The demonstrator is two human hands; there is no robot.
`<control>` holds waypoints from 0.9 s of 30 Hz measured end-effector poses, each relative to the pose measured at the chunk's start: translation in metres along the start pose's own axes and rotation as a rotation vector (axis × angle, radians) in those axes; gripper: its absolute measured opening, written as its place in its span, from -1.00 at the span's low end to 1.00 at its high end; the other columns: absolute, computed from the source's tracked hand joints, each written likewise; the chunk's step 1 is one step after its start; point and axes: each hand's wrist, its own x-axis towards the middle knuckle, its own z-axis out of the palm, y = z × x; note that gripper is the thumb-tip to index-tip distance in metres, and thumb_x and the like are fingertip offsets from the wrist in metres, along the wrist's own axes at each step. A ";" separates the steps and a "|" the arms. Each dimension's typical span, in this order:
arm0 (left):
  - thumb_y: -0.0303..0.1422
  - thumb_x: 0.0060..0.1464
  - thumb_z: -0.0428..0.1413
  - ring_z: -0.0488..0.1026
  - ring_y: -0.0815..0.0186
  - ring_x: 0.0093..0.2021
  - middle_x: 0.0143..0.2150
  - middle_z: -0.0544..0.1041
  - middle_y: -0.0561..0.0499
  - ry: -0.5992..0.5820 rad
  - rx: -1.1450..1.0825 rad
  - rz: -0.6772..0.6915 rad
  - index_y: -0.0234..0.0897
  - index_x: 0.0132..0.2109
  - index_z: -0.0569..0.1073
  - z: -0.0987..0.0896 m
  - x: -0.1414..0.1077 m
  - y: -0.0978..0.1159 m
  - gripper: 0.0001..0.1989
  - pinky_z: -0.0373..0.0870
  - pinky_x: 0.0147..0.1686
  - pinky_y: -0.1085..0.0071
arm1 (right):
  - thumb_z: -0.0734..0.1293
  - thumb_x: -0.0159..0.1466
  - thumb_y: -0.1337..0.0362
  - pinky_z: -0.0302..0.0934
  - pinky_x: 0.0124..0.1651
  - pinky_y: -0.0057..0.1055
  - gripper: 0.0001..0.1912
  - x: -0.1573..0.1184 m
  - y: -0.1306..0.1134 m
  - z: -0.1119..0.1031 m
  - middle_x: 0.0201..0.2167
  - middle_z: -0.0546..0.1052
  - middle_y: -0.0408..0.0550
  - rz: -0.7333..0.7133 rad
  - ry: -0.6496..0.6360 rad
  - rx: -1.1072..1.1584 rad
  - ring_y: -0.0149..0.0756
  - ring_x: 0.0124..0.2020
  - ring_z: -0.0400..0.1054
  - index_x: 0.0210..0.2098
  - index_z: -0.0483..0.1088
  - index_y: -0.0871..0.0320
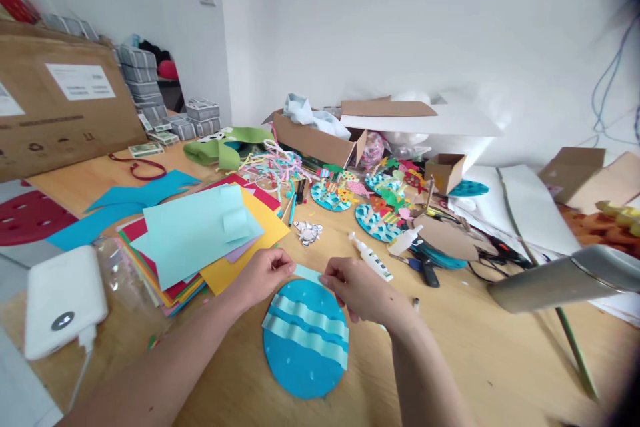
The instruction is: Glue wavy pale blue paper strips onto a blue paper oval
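A blue paper disc (300, 373) lies on the table in front of me. Two wavy light-blue paper strips (310, 337) cross it, and small wet-looking dabs show on the bare blue. Just past its far edge, a third light-blue paper strip (309, 273) stretches between my hands. My left hand (265, 273) pinches its left end between thumb and fingers. At the other end, my right hand (355, 285) is closed on it with curled fingers. A white glue bottle (371, 257) lies beyond my right hand.
Stacked coloured paper (190, 247) lies to the left, near a white power bank (65, 300). Decorated discs (333, 197) with paper fish sit farther back. On the right are a utility knife (429, 272) and a metal flask (555, 280). Cardboard boxes (310, 140) line the wall.
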 end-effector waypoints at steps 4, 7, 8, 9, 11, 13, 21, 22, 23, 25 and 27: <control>-0.15 -0.10 0.14 0.34 0.32 -0.48 -0.56 0.43 0.09 -0.013 0.066 -0.024 -0.28 -0.49 0.43 -0.003 0.002 -0.006 -0.74 0.21 -0.46 0.42 | 0.18 0.33 0.26 0.03 -0.60 -0.55 -0.72 0.001 -0.003 0.003 -0.67 0.43 -0.20 -0.021 0.011 -0.100 -0.45 -0.71 0.37 -0.52 0.25 0.13; -0.15 -0.12 0.16 0.38 0.29 -0.46 -0.54 0.47 0.06 -0.017 0.111 -0.040 -0.29 -0.49 0.45 -0.006 0.002 -0.009 -0.74 0.25 -0.43 0.40 | 0.19 0.34 0.26 0.03 -0.59 -0.51 -0.69 0.002 -0.007 0.005 -0.69 0.40 -0.21 -0.007 0.006 -0.144 -0.43 -0.73 0.34 -0.54 0.28 0.13; -0.15 -0.12 0.16 0.39 0.28 -0.46 -0.54 0.48 0.06 -0.019 0.126 -0.045 -0.29 -0.49 0.46 -0.006 0.002 -0.009 -0.74 0.26 -0.43 0.40 | 0.20 0.33 0.27 0.03 -0.58 -0.50 -0.69 0.002 -0.008 0.006 -0.70 0.39 -0.21 -0.006 0.019 -0.165 -0.42 -0.72 0.33 -0.54 0.30 0.13; -0.16 -0.12 0.16 0.39 0.27 -0.47 -0.54 0.48 0.05 -0.021 0.140 -0.051 -0.28 -0.50 0.45 -0.007 0.001 -0.010 -0.74 0.26 -0.44 0.40 | 0.21 0.32 0.28 0.03 -0.56 -0.49 -0.69 0.002 -0.009 0.007 -0.70 0.39 -0.20 -0.009 0.036 -0.188 -0.41 -0.71 0.34 -0.55 0.31 0.13; -0.17 -0.11 0.15 0.39 0.27 -0.48 -0.56 0.47 0.05 -0.028 0.171 -0.060 -0.28 -0.52 0.45 -0.007 0.001 -0.011 -0.75 0.23 -0.46 0.40 | 0.24 0.31 0.29 0.01 -0.54 -0.47 -0.69 0.002 -0.010 0.008 -0.70 0.40 -0.17 -0.027 0.068 -0.228 -0.39 -0.66 0.35 -0.58 0.31 0.13; -0.20 -0.10 0.14 0.39 0.27 -0.48 -0.57 0.47 0.06 -0.035 0.202 -0.067 -0.27 -0.52 0.44 -0.007 0.000 -0.011 -0.77 0.21 -0.48 0.42 | 0.25 0.30 0.29 -0.01 -0.54 -0.46 -0.66 0.002 -0.012 0.010 -0.68 0.40 -0.15 -0.045 0.074 -0.253 -0.38 -0.64 0.35 -0.61 0.29 0.13; -0.29 -0.08 0.13 0.44 0.23 -0.44 -0.54 0.52 0.01 -0.029 0.306 -0.075 -0.27 -0.53 0.46 -0.006 0.001 -0.011 -0.82 0.20 -0.48 0.42 | 0.21 0.34 0.26 0.02 -0.51 -0.42 -0.64 0.003 -0.014 0.012 -0.64 0.46 -0.08 -0.034 0.057 -0.352 -0.34 -0.64 0.36 -0.57 0.37 0.14; -0.29 -0.07 0.13 0.45 0.23 -0.44 -0.53 0.53 0.01 -0.032 0.312 -0.081 -0.27 -0.53 0.47 -0.006 0.001 -0.011 -0.82 0.21 -0.48 0.42 | 0.21 0.34 0.26 0.03 -0.50 -0.42 -0.65 0.003 -0.014 0.012 -0.62 0.47 -0.07 -0.034 0.060 -0.375 -0.33 -0.62 0.37 -0.57 0.38 0.15; -0.29 -0.07 0.14 0.45 0.23 -0.43 -0.53 0.54 0.00 -0.037 0.316 -0.087 -0.28 -0.53 0.48 -0.006 0.001 -0.011 -0.82 0.22 -0.47 0.42 | 0.22 0.34 0.27 0.03 -0.50 -0.43 -0.65 0.002 -0.015 0.013 -0.61 0.48 -0.06 -0.028 0.059 -0.393 -0.33 -0.60 0.38 -0.57 0.38 0.15; -0.30 -0.07 0.15 0.47 0.23 -0.41 -0.51 0.56 0.00 -0.045 0.322 -0.100 -0.28 -0.52 0.51 -0.006 0.002 -0.013 -0.83 0.24 -0.45 0.43 | 0.22 0.34 0.27 0.04 -0.49 -0.44 -0.65 0.001 -0.017 0.013 -0.59 0.49 -0.06 -0.004 0.048 -0.413 -0.35 -0.60 0.38 -0.56 0.39 0.15; -0.30 -0.06 0.17 0.49 0.23 -0.39 -0.49 0.58 0.00 -0.053 0.329 -0.113 -0.29 -0.50 0.53 -0.006 0.003 -0.015 -0.84 0.26 -0.44 0.43 | 0.21 0.35 0.26 0.06 -0.49 -0.45 -0.65 0.001 -0.021 0.013 -0.60 0.50 -0.07 0.019 0.021 -0.421 -0.36 -0.61 0.38 -0.54 0.40 0.16</control>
